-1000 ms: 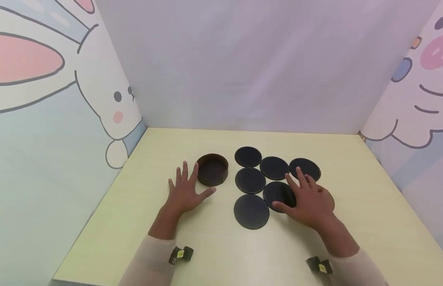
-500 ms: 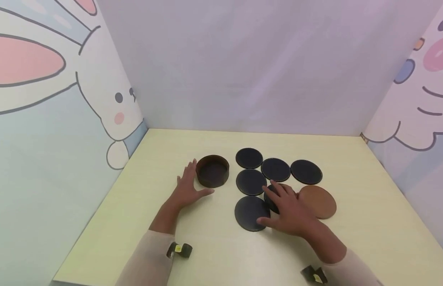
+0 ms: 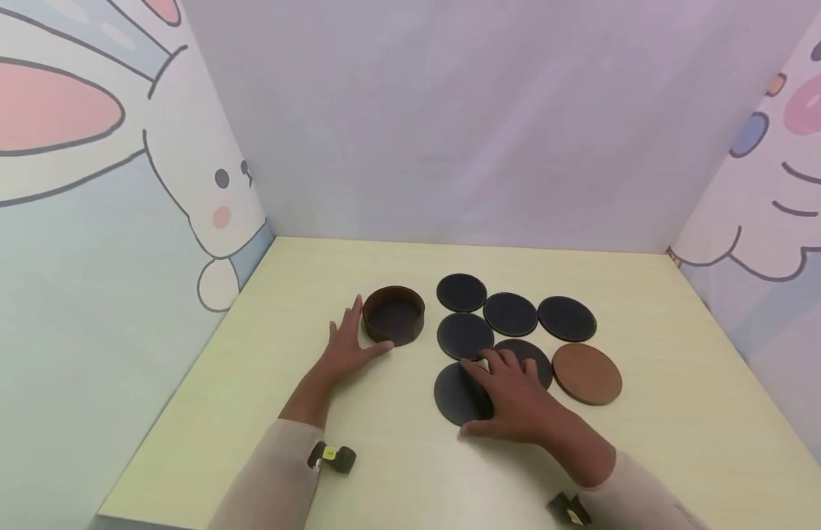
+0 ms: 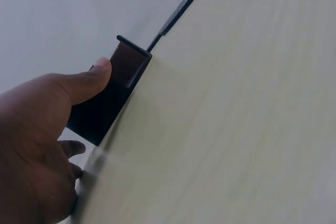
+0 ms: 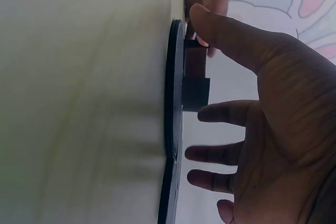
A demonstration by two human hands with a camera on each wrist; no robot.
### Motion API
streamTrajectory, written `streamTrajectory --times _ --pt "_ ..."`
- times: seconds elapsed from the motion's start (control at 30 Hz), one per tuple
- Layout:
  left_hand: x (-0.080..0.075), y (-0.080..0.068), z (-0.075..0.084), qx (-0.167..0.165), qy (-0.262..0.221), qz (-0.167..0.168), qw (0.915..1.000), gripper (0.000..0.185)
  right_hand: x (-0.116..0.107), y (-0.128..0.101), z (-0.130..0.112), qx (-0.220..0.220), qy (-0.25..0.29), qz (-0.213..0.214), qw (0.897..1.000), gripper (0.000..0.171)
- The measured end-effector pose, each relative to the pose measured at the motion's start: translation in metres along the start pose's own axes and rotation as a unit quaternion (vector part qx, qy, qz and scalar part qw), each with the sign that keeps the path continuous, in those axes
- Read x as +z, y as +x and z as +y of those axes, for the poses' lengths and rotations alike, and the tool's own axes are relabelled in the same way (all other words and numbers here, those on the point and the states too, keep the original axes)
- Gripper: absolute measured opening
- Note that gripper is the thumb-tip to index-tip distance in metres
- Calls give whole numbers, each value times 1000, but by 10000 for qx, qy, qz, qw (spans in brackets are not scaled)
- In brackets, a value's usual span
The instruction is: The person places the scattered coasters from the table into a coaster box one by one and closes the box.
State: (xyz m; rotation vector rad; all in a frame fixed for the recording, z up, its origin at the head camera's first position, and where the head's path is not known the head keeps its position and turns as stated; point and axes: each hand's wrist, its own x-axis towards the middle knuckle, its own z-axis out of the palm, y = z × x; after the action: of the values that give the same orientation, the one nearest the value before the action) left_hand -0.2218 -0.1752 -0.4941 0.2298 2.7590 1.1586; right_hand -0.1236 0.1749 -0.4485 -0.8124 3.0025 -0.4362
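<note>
left hand [image 3: 347,347]: flat on table [image 3: 264,412], fingers straight, thumb against side of round holder [image 3: 393,315]; grips nothing.
holder: rigid, open-topped, likely light; take by the wall.
right hand [image 3: 512,401]: fingers spread, relaxed, resting on nearest black coaster [image 3: 458,394]; not pinching.
coaster: thin, stiff, flat on table; likely hard to pinch, lift by the edge.
brown coaster [image 3: 587,373]: far right, untouched.

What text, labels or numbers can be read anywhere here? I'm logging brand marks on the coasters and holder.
None can be read.
Black coasters, brown coaster and round holder: plain, no print visible.
Yellow tags on the wrist bands: too small to tell any marking.
Wall panels: cartoon rabbit drawings only, no words.
</note>
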Motion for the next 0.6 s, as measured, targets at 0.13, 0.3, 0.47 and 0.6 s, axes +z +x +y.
streamTrajectory --times 0.13,0.3,0.47,0.6 --pt "2 2 0 72 -26 112 9999 123 2 2 -3 -54 -161 5 9999 107" --pt "3 4 0 151 67 189 9997 118 3 4 -6 -44 -243 -158 9996 106" --pt "1 3 1 107 134 143 9997 113 1 7 -9 16 -130 -423 9990 103" --pt "1 3 1 45 115 111 9999 111 0 8 -11 72 -82 -550 9984 99"
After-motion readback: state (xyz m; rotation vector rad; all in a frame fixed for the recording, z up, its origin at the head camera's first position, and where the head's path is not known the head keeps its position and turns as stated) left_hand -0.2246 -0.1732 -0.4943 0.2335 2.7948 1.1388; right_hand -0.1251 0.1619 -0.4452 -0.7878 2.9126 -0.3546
